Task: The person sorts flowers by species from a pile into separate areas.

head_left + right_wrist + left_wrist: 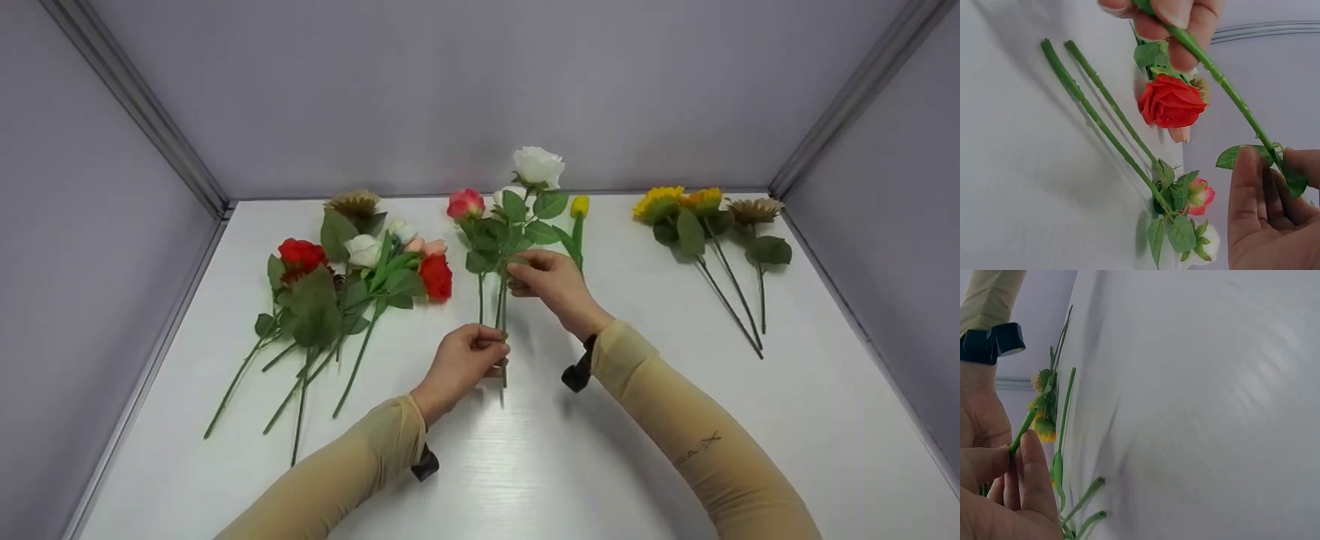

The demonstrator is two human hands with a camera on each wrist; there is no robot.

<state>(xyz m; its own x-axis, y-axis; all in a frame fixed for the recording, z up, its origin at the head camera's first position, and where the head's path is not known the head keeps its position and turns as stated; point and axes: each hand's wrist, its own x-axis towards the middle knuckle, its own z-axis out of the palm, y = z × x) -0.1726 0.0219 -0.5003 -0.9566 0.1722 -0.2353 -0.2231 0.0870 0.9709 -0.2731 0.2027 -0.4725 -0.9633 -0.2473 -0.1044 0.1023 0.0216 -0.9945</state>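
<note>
Head view — white tabletop (525, 465), grey-lilac walls (450, 82)

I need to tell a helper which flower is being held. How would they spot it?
On the white table, between the pile of roses at left and the sunflowers at right, find the middle cluster. It is the white rose, lifted above its neighbours, its stem pinched by both hands.

White rose (538, 166) on a long green stem (502, 330), raised off the white table (525, 465) near mid-table, bloom pointing away toward the back wall. Bloom full and open; broad green leaves (536, 217) clustered just below it. Lower stem pinched in left hand (461, 365); upper stem, just under the leaves, held between fingers of right hand (551, 283). Stem straight, running roughly front to back.
</note>
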